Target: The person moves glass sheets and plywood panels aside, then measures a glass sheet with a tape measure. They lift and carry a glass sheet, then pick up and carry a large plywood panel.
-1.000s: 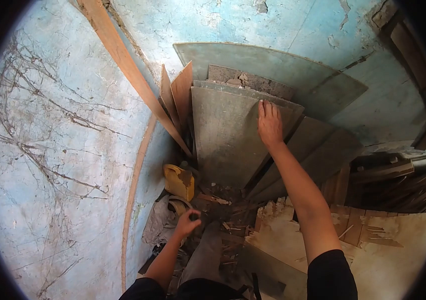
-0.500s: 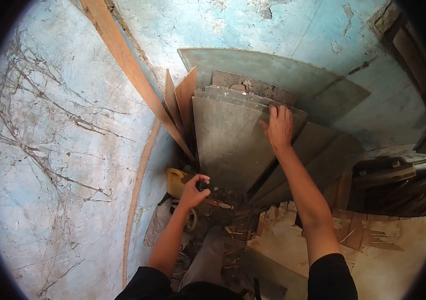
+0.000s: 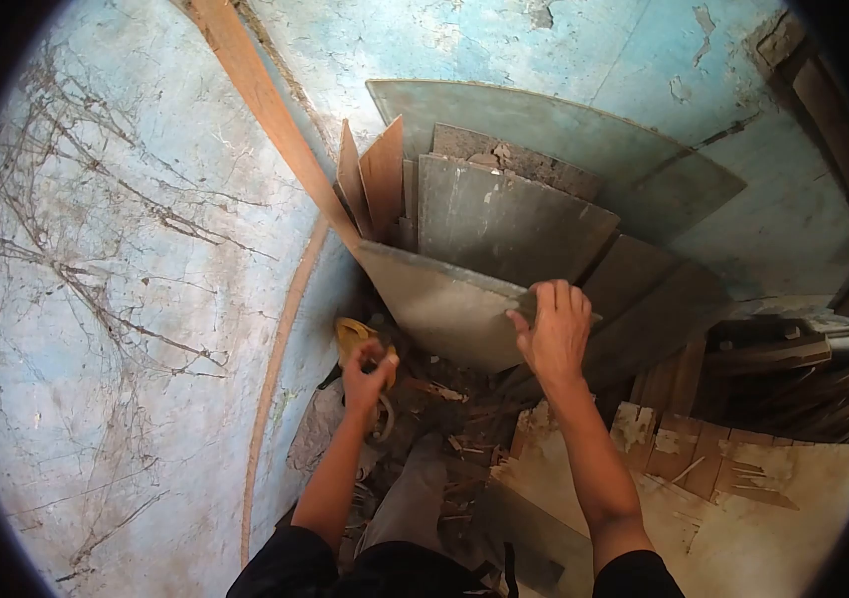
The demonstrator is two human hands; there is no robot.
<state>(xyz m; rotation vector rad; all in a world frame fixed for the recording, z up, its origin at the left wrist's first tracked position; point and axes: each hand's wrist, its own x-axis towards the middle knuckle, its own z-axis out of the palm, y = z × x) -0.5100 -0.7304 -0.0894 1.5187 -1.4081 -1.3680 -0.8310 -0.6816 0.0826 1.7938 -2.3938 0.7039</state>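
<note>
My right hand grips the top edge of a dusty grey pane, which looks like glass. Fingers lie over the edge and the thumb presses the near face. The pane leans toward me, its lower end down near the littered floor. Behind it stand another dusty pane and a large greenish translucent pane, both against the wall. My left hand is half curled, slightly blurred, with thumb and fingers apart and nothing visible in it. It hovers in front of a yellow object, apart from the pane.
A long wooden board leans in the corner beside two thin brown pieces. The peeling blue wall is close on my left. Splintered plywood lies at the right, below a stack of wood strips. Debris covers the floor.
My right hand has pulled the front pane's top edge down and toward me, away from the panes behind. My left hand has moved slightly up and left.
</note>
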